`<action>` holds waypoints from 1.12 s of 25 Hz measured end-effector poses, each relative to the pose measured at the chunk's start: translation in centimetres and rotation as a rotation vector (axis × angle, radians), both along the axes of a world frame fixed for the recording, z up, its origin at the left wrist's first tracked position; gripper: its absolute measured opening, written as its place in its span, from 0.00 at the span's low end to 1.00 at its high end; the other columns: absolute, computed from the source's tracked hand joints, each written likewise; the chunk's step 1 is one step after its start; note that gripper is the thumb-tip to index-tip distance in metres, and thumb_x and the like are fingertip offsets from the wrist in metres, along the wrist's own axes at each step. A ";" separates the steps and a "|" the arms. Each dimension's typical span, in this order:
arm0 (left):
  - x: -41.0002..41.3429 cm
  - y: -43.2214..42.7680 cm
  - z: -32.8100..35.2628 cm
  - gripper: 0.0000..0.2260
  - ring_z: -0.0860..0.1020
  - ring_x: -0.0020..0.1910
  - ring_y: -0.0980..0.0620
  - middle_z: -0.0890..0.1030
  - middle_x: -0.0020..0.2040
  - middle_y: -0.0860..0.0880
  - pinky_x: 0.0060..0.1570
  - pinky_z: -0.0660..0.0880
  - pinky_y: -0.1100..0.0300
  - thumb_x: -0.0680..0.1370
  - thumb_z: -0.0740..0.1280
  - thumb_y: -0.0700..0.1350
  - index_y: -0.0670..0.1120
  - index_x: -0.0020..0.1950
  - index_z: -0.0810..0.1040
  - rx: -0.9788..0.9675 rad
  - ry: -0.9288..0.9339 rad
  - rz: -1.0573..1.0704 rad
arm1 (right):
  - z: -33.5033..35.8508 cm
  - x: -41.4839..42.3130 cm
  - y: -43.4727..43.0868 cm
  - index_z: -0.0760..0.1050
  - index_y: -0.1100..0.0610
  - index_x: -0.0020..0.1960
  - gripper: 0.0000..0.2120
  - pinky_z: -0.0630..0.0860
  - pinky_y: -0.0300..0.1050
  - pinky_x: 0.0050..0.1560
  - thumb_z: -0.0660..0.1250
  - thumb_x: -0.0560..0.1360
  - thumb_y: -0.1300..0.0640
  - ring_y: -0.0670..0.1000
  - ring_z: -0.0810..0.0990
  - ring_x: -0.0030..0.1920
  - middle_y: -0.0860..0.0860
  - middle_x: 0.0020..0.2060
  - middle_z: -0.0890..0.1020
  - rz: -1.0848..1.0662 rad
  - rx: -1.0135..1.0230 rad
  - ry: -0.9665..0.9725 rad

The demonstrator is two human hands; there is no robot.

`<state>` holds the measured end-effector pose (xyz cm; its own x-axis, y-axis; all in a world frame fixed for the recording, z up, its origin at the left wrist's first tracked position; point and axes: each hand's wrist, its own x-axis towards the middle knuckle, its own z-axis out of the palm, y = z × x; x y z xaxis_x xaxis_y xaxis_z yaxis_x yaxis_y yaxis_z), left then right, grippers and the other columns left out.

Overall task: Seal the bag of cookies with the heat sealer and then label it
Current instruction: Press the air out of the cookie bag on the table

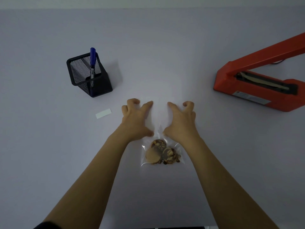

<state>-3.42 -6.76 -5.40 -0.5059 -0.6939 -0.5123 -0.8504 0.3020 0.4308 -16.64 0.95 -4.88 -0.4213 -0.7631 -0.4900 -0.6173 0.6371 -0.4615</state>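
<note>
A clear plastic bag [159, 123] lies flat on the table in front of me, with several brown cookies [162, 152] bunched at its near end. My left hand [137, 119] rests on the bag's left side and my right hand [180, 119] on its right side. Both palms press down, the fingers spread and curled at the tips near the bag's far, open end. The red heat sealer [257, 83] stands at the right with its arm raised. A small white label [103, 113] lies to the left of my left hand.
A black mesh pen holder [89, 76] with a blue marker [92, 63] upright in it stands at the back left. The table's near edge [165, 227] shows at the bottom. A cord trails behind the sealer at the right edge.
</note>
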 end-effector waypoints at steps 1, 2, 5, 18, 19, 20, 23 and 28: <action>-0.4 0.3 0.2 0.43 0.54 0.67 0.42 0.51 0.69 0.45 0.57 0.64 0.58 0.66 0.76 0.46 0.57 0.73 0.55 0.024 -0.012 0.045 | 0.0 0.1 -0.1 0.59 0.47 0.72 0.40 0.62 0.39 0.51 0.72 0.67 0.64 0.59 0.60 0.65 0.55 0.69 0.50 -0.038 -0.002 -0.020; -0.9 0.7 0.5 0.41 0.55 0.66 0.42 0.51 0.69 0.45 0.54 0.63 0.60 0.67 0.75 0.43 0.57 0.73 0.55 0.035 -0.025 0.081 | 0.1 0.1 -0.2 0.59 0.47 0.72 0.40 0.63 0.39 0.52 0.73 0.67 0.65 0.59 0.61 0.65 0.55 0.69 0.50 -0.069 -0.009 -0.043; -2.1 1.2 0.6 0.39 0.60 0.63 0.41 0.53 0.66 0.44 0.50 0.64 0.61 0.69 0.72 0.37 0.57 0.72 0.56 0.064 -0.029 0.153 | 0.1 -0.2 -0.1 0.61 0.48 0.71 0.41 0.66 0.37 0.52 0.74 0.65 0.67 0.56 0.68 0.59 0.54 0.67 0.52 -0.088 -0.041 -0.110; 1.3 1.0 -0.2 0.33 0.73 0.51 0.60 0.73 0.56 0.55 0.45 0.70 0.73 0.68 0.75 0.42 0.56 0.68 0.65 0.166 0.381 0.077 | -0.7 -2.1 1.1 0.76 0.47 0.56 0.16 0.76 0.33 0.47 0.69 0.72 0.64 0.45 0.79 0.47 0.46 0.47 0.80 -0.371 -0.364 -0.583; 1.6 0.9 -0.1 0.31 0.75 0.51 0.59 0.74 0.54 0.56 0.47 0.73 0.70 0.68 0.75 0.41 0.58 0.67 0.66 0.207 0.427 0.095 | -0.7 -2.3 1.2 0.77 0.46 0.54 0.16 0.76 0.33 0.46 0.69 0.73 0.64 0.43 0.80 0.46 0.45 0.46 0.80 -0.379 -0.382 -0.609; 1.8 0.8 0.0 0.30 0.77 0.51 0.59 0.76 0.52 0.55 0.49 0.76 0.66 0.69 0.74 0.40 0.59 0.65 0.68 0.268 0.480 0.122 | -0.6 -2.5 1.4 0.77 0.45 0.53 0.15 0.76 0.31 0.45 0.70 0.72 0.64 0.42 0.80 0.45 0.45 0.45 0.80 -0.382 -0.392 -0.635; 1.4 0.8 1.3 0.26 0.82 0.49 0.52 0.78 0.50 0.46 0.50 0.79 0.59 0.71 0.71 0.32 0.55 0.62 0.72 0.512 0.660 0.263 | 0.1 -3.1 2.5 0.78 0.46 0.53 0.15 0.75 0.32 0.45 0.70 0.72 0.64 0.41 0.80 0.43 0.45 0.45 0.80 -0.391 -0.423 -0.691; -0.7 1.3 2.8 0.14 0.83 0.47 0.49 0.81 0.54 0.47 0.47 0.79 0.62 0.77 0.64 0.36 0.48 0.60 0.73 0.573 0.754 0.336 | 1.3 -5.3 4.4 0.78 0.49 0.54 0.14 0.78 0.36 0.49 0.71 0.72 0.63 0.46 0.82 0.46 0.47 0.47 0.81 -0.407 -0.429 -0.746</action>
<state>-4.09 -5.48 -2.64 -0.6592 -0.6097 -0.4401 -0.2984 -0.3252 0.8973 -21.91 5.35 -3.58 -0.3857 -0.8041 -0.4523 0.1632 0.4230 -0.8913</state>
